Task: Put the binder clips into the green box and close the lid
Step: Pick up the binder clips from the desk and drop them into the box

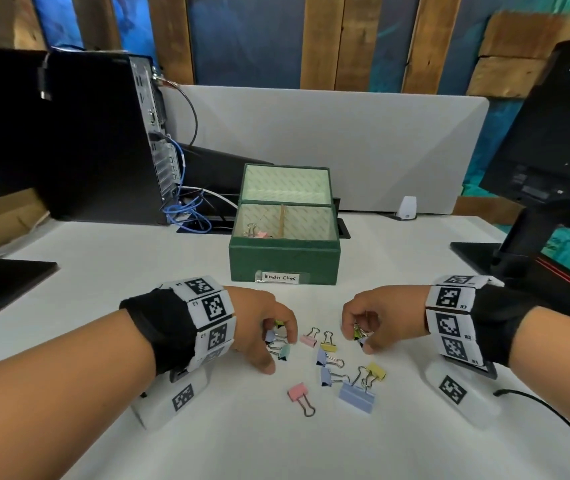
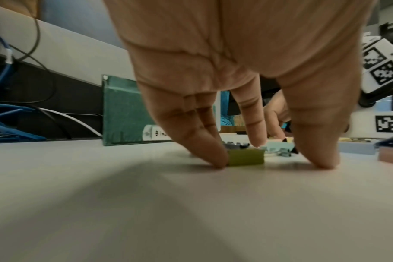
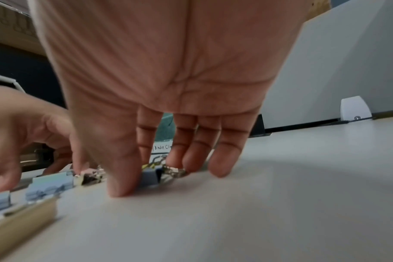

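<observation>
from the head view, the square green fabric-covered box (image 1: 284, 261) stands on the white worktop (image 1: 103, 271) with its lid (image 1: 286, 183) up and a few small binder clips (image 1: 254, 232) already in its left compartment, so the task looks early: about ten pastel metal binder clips (image 1: 328, 362) lie loose between the hands, near the box, and the lid is yet to close. the left hand (image 1: 259, 323) curls over a small cluster, and the right hand (image 1: 377, 315) pinches a bunch of clips. in the left wrist view, the left fingers (image 2: 204, 141) are spread, tips on the worktop, around a yellow-green clip (image 2: 246, 156) without gripping it. in the right wrist view, thumb and fingers (image 3: 123, 168) pinch a grey-blue clip (image 3: 149, 178).
</observation>
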